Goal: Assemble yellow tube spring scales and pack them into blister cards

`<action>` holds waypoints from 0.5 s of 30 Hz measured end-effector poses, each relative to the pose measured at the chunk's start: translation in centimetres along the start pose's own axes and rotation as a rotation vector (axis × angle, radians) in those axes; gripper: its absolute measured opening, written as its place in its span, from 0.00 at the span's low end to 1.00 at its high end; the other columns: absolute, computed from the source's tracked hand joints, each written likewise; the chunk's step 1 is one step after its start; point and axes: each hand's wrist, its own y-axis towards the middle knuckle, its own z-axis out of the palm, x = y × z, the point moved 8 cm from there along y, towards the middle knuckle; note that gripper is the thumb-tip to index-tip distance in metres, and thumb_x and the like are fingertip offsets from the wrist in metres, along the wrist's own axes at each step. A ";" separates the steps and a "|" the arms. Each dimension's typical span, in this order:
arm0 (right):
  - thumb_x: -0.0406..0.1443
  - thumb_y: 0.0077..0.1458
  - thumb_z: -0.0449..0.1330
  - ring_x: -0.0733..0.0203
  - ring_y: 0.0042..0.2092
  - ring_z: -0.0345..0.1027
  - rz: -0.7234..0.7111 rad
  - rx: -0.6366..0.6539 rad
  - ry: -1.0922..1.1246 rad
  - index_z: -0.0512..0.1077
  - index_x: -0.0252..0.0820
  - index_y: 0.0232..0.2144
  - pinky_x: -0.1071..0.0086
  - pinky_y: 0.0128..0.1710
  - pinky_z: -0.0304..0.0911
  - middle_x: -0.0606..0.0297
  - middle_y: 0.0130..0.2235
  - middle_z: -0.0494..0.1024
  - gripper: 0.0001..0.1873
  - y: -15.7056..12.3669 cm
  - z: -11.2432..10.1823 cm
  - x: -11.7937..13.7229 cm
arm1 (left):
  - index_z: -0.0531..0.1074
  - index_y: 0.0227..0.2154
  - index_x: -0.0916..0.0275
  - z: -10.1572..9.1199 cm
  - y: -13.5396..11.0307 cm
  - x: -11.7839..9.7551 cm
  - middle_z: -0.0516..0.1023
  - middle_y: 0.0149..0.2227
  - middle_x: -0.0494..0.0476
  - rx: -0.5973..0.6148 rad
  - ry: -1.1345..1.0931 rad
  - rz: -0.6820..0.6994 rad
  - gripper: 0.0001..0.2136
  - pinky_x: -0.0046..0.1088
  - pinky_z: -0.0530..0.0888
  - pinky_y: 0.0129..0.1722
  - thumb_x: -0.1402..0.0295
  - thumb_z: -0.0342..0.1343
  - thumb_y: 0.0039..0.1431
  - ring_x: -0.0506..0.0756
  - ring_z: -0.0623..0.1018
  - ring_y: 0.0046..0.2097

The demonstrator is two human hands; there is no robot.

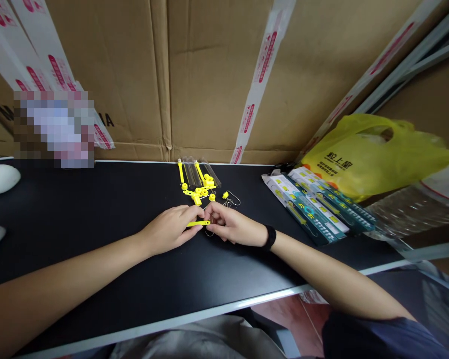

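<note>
My left hand is closed around a slim yellow plastic stick that has a small hole at its right end. Close against that end is my right hand, its fingers pinched together; a thin wire loop shows just below them, and I cannot tell exactly how it is gripped. Beyond both hands lies a pile of small yellow plastic parts. To its right rests a bent wire hook with a yellow piece on it. Behind the pile are clear plastic tubes, with yellow rods among them.
Printed green-and-white packages lie at the right, beside a yellow plastic bag. A white rounded object stands at the far left of the black table. Large taped cardboard walls off the back.
</note>
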 end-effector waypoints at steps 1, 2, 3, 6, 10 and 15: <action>0.35 0.61 0.54 0.75 0.21 0.58 0.006 -0.005 0.004 0.58 0.42 0.39 0.81 0.17 0.56 0.74 0.29 0.66 0.06 0.1 0.0 -0.1 | 0.65 0.42 0.60 0.0 0.0 0.0 0.74 0.34 0.52 -0.003 -0.002 0.004 0.06 0.28 0.70 0.35 0.70 0.50 0.63 0.53 0.75 0.36; 0.34 0.61 0.54 0.75 0.21 0.58 0.003 -0.015 0.001 0.58 0.42 0.39 0.81 0.18 0.57 0.74 0.29 0.66 0.06 0.1 0.1 -0.1 | 0.65 0.43 0.60 -0.1 0.0 0.0 0.74 0.34 0.52 -0.006 -0.004 0.007 0.06 0.27 0.70 0.35 0.70 0.50 0.63 0.53 0.75 0.36; 0.34 0.61 0.54 0.75 0.22 0.58 -0.012 -0.030 -0.008 0.59 0.42 0.39 0.81 0.18 0.57 0.74 0.29 0.66 0.06 0.2 0.1 0.0 | 0.65 0.42 0.59 -0.1 0.0 -0.1 0.74 0.34 0.52 -0.008 -0.005 0.010 0.06 0.27 0.70 0.35 0.70 0.50 0.63 0.53 0.75 0.36; 0.33 0.60 0.55 0.73 0.24 0.59 -0.080 -0.079 -0.037 0.60 0.42 0.38 0.80 0.21 0.59 0.73 0.28 0.64 0.05 0.1 0.1 0.5 | 0.65 0.41 0.60 -0.2 0.1 -0.2 0.74 0.34 0.52 -0.017 -0.005 0.020 0.04 0.27 0.70 0.35 0.70 0.50 0.63 0.53 0.75 0.35; 0.35 0.61 0.54 0.75 0.20 0.57 -0.052 -0.097 0.021 0.60 0.42 0.34 0.81 0.16 0.56 0.75 0.26 0.64 0.05 0.1 0.0 0.2 | 0.65 0.37 0.60 -0.3 0.0 -0.2 0.73 0.31 0.51 -0.033 0.024 0.016 0.02 0.28 0.69 0.34 0.69 0.49 0.63 0.53 0.74 0.34; 0.39 0.59 0.56 0.75 0.19 0.58 0.019 -0.081 0.099 0.59 0.42 0.36 0.82 0.09 0.54 0.74 0.28 0.65 0.09 0.4 -0.2 -0.7 | 0.68 0.39 0.61 -1.1 -0.2 -0.2 0.75 0.36 0.55 -0.053 0.126 -0.011 0.06 0.32 0.70 0.39 0.66 0.48 0.64 0.55 0.75 0.39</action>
